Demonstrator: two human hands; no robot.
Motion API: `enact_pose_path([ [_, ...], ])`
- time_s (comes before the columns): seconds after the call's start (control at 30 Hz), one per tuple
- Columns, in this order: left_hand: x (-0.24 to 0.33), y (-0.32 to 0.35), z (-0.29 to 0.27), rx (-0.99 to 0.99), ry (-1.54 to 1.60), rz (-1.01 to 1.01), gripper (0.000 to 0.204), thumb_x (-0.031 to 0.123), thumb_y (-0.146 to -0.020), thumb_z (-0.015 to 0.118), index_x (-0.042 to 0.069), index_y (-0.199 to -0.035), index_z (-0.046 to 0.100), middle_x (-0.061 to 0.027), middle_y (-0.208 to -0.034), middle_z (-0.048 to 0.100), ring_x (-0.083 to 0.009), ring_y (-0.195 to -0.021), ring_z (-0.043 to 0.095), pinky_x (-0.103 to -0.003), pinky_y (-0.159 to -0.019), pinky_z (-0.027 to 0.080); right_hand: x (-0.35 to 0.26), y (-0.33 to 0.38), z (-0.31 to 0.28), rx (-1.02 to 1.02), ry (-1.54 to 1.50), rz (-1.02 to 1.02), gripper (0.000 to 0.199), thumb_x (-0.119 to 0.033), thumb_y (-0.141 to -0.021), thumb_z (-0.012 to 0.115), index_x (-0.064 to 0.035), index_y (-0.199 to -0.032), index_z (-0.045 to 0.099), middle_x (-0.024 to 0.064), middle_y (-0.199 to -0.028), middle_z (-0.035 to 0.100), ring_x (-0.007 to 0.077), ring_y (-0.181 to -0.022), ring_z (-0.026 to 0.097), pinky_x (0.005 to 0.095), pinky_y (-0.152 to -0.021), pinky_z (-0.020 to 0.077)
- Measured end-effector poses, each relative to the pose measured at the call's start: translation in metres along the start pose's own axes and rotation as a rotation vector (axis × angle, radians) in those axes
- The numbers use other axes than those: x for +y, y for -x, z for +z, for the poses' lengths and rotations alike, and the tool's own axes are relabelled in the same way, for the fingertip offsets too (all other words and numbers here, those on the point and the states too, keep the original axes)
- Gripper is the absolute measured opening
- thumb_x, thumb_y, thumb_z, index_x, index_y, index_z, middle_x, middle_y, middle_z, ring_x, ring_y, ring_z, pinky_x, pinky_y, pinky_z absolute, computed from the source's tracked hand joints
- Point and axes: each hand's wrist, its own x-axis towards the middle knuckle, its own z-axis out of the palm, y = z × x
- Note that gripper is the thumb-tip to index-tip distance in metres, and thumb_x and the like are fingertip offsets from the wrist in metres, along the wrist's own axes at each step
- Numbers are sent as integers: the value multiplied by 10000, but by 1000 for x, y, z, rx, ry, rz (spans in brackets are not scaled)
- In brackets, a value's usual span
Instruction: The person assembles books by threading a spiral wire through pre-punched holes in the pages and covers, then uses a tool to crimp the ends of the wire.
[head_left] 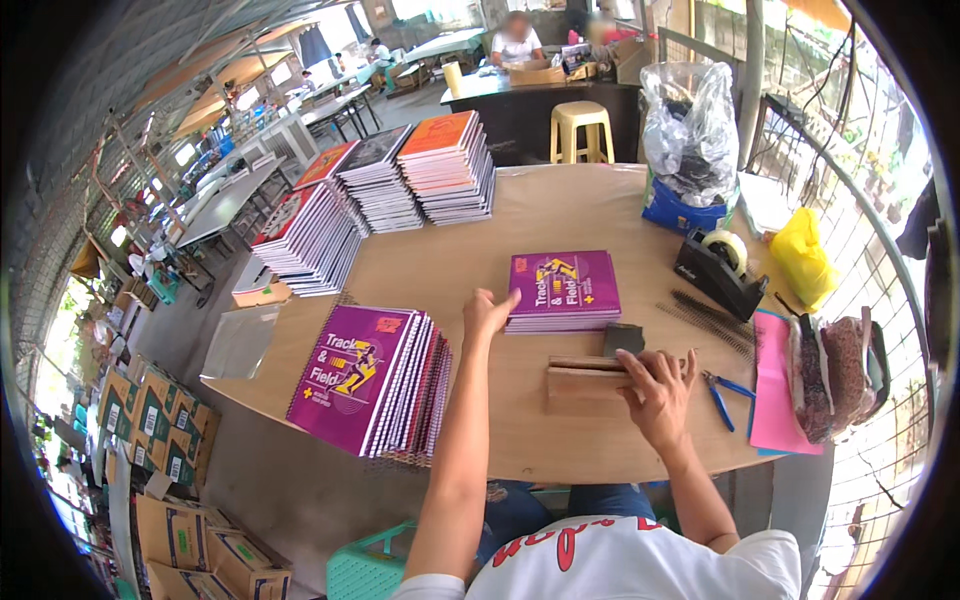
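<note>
My left hand [487, 312] is beside a short stack of purple spiral notebooks [565, 290], its thumb at the stack's left edge and its fingers apart. It holds nothing that I can see. Nearer to me, my right hand [660, 392] grips the right end of a grooved wooden block [585, 385], thumb on the near side and fingers over the top. A small dark flat piece [624, 338] sits just behind the block, by the fingertips. To the left of my left forearm leans a larger pile of purple notebooks [350, 375], fanned out with their spiral edges showing.
Tall notebook stacks [445, 165] line the far left of the table [540, 450]. On the right are blue-handled pliers [722, 400], loose black coils [710, 320], a tape dispenser [720, 270], pink paper [775, 390], a yellow bag [803, 260] and a pouch [835, 375]. A person [516, 45] sits beyond.
</note>
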Motion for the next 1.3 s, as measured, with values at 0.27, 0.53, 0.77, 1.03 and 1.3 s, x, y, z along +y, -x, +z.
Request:
enact_pose_path([
  [0.27, 57, -21, 2, 38, -110, 339, 343, 77, -873, 705, 62, -1206, 624, -211, -1026, 723, -420, -924, 698, -480, -749, 563, 19, -43, -39, -7, -51, -76, 828, -112, -707, 826, -236, -1474, 538, 117, -1430, 506, 337, -1406, 445, 658, -1183, 192],
  [0.53, 200, 147, -132, 280, -184, 1133, 535, 54, -879, 726, 44, -1372, 518, -159, -1225, 665, -356, -1122, 644, -448, -961, 504, -7, -150, -84, -66, -254, -185, 239, -58, -812, 697, -91, -1048, 703, 162, -999, 694, 365, -917, 684, 428, -805, 540],
  [0.77, 42, 136, -63, -79, 1019, 407, 553, 228, -922, 788, -2, -1354, 529, -85, -1256, 656, -157, -1168, 604, -314, -1018, 452, -9, -97, -34, 22, -1148, 193, 221, 40, -926, 693, 44, -1146, 702, 80, -955, 761, 69, -855, 647, 270, -748, 554],
  [1.03, -27, 107, -57, -12, 1040, 353, 444, 140, -939, 757, 5, -1315, 563, -51, -1198, 686, -118, -1073, 626, -276, -960, 478, -46, -84, 16, 38, -941, 139, 222, -70, -881, 772, 51, -1042, 680, 208, -811, 711, 260, -642, 678, 347, -624, 540],
  [1.3, -44, 96, -57, -70, 1087, 381, 447, 133, -934, 761, 4, -1316, 566, -45, -1208, 684, -109, -1061, 626, -264, -927, 484, -49, -88, 18, 5, -883, 104, 259, -97, -881, 780, 44, -1072, 677, 231, -817, 699, 320, -674, 697, 361, -629, 544],
])
